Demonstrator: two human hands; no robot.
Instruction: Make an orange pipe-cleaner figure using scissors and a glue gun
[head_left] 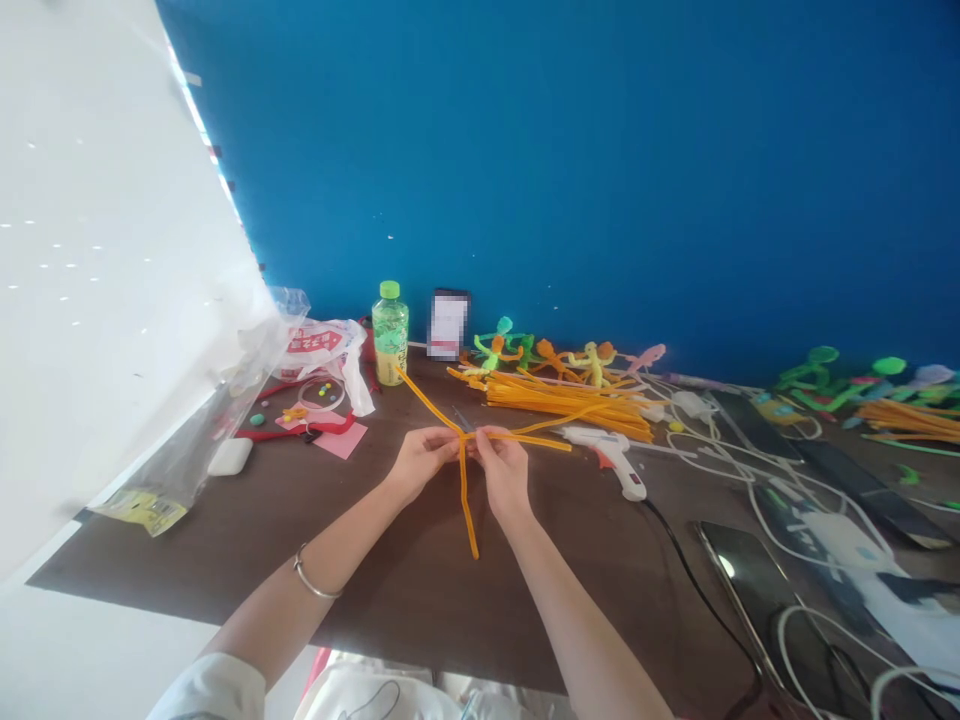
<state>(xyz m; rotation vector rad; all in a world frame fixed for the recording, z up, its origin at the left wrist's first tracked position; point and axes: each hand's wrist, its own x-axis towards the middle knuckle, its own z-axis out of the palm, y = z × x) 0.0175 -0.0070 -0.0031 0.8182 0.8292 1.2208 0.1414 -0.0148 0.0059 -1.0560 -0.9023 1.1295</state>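
Orange pipe cleaners (468,505) cross at one spot between my hands, above the dark table (360,600). One end points up left, one hangs down toward me, and others stretch to the right. My left hand (421,462) pinches them at the crossing from the left side. From the right, my right hand (504,468) grips the same crossing, thumb and fingers pressed together. The exact twist under the fingertips is hidden. Just behind my hands lies a bundle of orange pipe cleaners (562,395), with a thin dark tool (463,418) partly covered near my fingers.
A white glue gun (611,455) lies right of my hands, its black cord running forward. Behind stand a green-capped bottle (390,335), a phone (448,325) and several pipe-cleaner figures (592,362). A dark phone (750,590) and white cables (757,490) occupy the right; plastic bags (322,345) the left.
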